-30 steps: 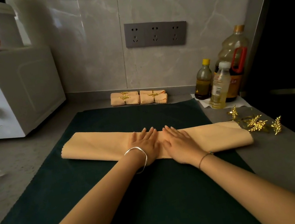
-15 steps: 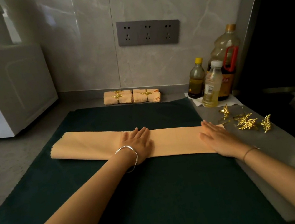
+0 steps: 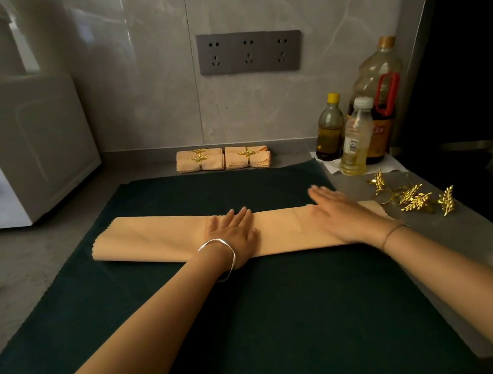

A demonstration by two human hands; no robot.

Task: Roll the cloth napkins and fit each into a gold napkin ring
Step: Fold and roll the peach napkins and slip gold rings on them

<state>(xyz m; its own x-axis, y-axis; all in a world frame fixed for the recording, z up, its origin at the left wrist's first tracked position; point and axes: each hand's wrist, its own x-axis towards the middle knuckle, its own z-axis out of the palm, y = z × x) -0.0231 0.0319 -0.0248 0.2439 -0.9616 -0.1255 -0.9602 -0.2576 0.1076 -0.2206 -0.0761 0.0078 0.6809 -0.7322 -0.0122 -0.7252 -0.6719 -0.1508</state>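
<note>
The task looks part done. At twelve o'clock, just past the far edge of the dark green mat (image 3: 260,315) and against the wall, lie ringed napkins (image 3: 200,162), peach rolls side by side, each banded with a gold leaf ring. How many rolls that row holds cannot be told for sure. A cluster of loose gold napkin rings (image 3: 413,198) waits on the grey counter (image 3: 443,238) at about three o'clock, just off the mat's right edge, so several napkins are probably left to do.

The peach napkin (image 3: 162,237) in hand is folded into a long flat band lying from nine to three o'clock across the mat's far half. It is not yet rolled and no ring is on it.

Neither hand grips anything. The left hand (image 3: 233,233) lies palm down near the band's middle, fingers straight and close together, pointing to twelve o'clock. The right hand (image 3: 345,217) lies the same way toward the band's three o'clock end, fingers angled to about eleven. The cloth sits under both palms, its nine o'clock end free and uncovered.

My judgement is that this is smoothing or flattening before the roll — rolling and ringing remain for this napkin. The nearest ring is just beside the right hand.
</note>
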